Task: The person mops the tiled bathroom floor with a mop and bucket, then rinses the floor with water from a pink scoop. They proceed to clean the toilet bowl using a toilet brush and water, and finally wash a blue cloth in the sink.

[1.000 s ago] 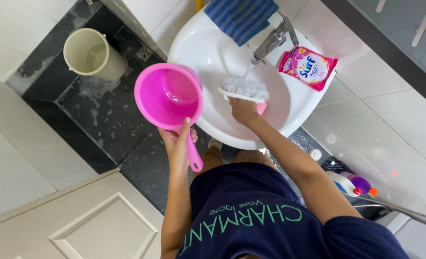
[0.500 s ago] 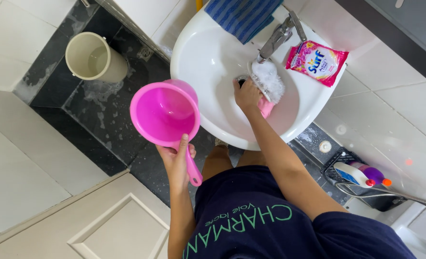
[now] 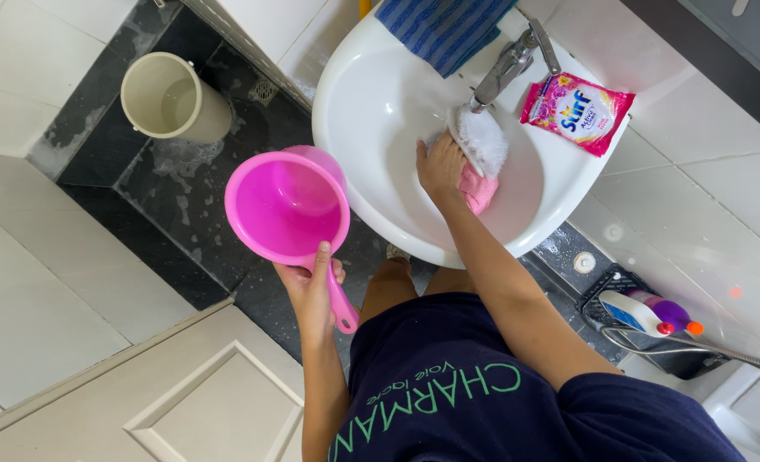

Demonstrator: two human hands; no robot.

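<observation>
Two hands are seen at work below the head camera. Nearest, the left hand (image 3: 311, 295) is closed around the handle of a pink dipper (image 3: 287, 208), with the thumb laid along the handle; the empty bowl is held over the dark wet floor (image 3: 183, 201), and its far right edge is overlapped with the near left rim of the white sink (image 3: 371, 103). Further on, the right hand (image 3: 440, 167) is pressed down inside the basin and is clasped on a pink scrub brush (image 3: 480, 154) with white bristles, just below the spout of the metal tap (image 3: 508, 64). The brush is placed near the middle of the basin, with bare basin wall left on its left and near sides. A pink sachet of detergent (image 3: 576, 111) is laid on the right rim, just beside the tap. A blue striped cloth (image 3: 441, 27) is draped over the far rim. To the far left, well apart from the sink, a cream bucket (image 3: 174, 101) is stood on the foamy floor, with open floor between it and the dipper. At the near right, bottles are kept in a dark basket (image 3: 606, 287) against the tiled wall. A pale door (image 3: 140, 393) is seen at the near left.
</observation>
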